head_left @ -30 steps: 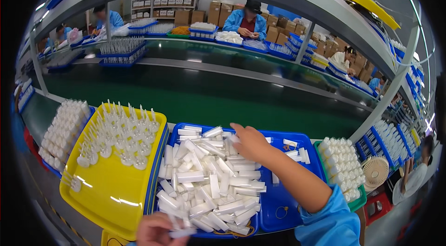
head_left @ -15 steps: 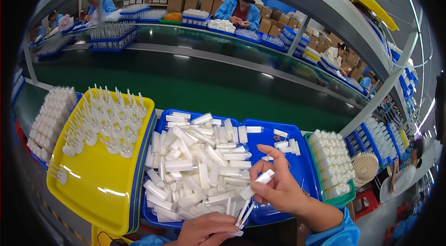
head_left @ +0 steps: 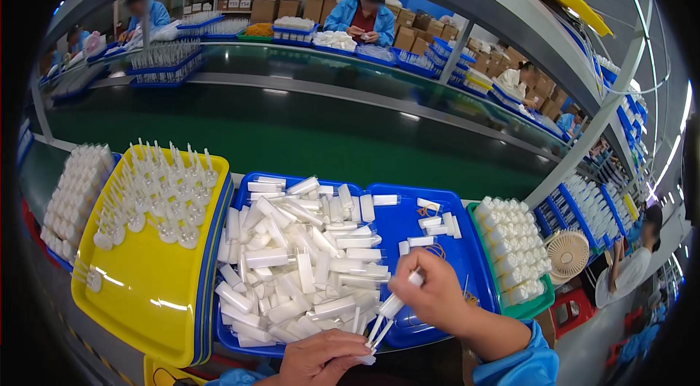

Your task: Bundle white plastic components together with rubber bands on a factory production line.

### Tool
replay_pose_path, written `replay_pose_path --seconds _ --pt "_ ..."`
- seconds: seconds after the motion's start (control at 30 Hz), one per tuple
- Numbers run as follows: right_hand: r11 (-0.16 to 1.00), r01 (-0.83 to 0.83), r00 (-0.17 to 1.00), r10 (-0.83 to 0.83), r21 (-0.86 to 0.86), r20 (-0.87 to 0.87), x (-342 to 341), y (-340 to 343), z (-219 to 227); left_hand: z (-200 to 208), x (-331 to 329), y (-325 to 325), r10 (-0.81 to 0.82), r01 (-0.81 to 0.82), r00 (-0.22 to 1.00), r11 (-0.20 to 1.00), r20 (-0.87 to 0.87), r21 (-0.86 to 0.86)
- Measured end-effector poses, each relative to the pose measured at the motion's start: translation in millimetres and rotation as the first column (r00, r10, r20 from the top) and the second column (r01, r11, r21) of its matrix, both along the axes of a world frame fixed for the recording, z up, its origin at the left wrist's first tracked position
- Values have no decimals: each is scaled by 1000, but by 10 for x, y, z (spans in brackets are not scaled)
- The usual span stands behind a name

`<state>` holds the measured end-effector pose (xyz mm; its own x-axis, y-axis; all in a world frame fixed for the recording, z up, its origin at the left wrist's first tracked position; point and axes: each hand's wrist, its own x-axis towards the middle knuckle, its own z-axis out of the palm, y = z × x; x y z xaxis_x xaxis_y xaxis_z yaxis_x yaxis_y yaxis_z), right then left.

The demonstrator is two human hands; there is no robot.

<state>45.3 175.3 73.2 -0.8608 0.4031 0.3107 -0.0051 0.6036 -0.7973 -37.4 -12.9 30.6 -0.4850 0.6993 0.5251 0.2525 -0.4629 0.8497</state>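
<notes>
Low in the middle, my left hand [head_left: 321, 355] is closed around the lower end of a white plastic part [head_left: 375, 333] with two thin prongs. Up and to the right of it, my right hand [head_left: 437, 292] is curled round a small white plastic piece [head_left: 391, 306], which meets the top of the prongs; whether they are joined I cannot tell. Just left of both hands lies a blue tray [head_left: 221, 313] heaped with white, partly clear plastic tubes [head_left: 270, 257]. A second blue tray [head_left: 456, 203], under my right hand, carries several loose white pieces [head_left: 437, 225] and tan rubber bands.
At left, a stacked yellow tray [head_left: 138, 284] holds upright white stemmed parts [head_left: 168, 193]. White parts fill a green tray [head_left: 545, 298] at right, beside a beige fan [head_left: 567, 255]. A green conveyor belt [head_left: 277, 130] runs behind. Across it sits a person in blue [head_left: 362, 17].
My right hand has turned and closed more around the white piece, its fingers no longer raised. The left hand stays nearly in place. The whole view has shifted slightly.
</notes>
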Motion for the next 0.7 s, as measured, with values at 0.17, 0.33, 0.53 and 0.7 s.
replay_pose_path --seconds 0.17,0.33,0.53,0.7 --pt "961 -54 972 114 -272 207 122 -10 155 -41 -39 -22 -87 88 994 996 -69 23" --pt "898 -227 937 307 -377 165 155 -84 196 -78 -40 -68 -28 33 991 999 -127 33" --pt "861 -483 857 503 -161 116 39 -425 243 -199 -93 -127 31 -9 983 992 -181 123" --pt "785 -620 766 601 12 229 -442 -26 198 -286 -116 -182 -5 0 998 996 57 84"
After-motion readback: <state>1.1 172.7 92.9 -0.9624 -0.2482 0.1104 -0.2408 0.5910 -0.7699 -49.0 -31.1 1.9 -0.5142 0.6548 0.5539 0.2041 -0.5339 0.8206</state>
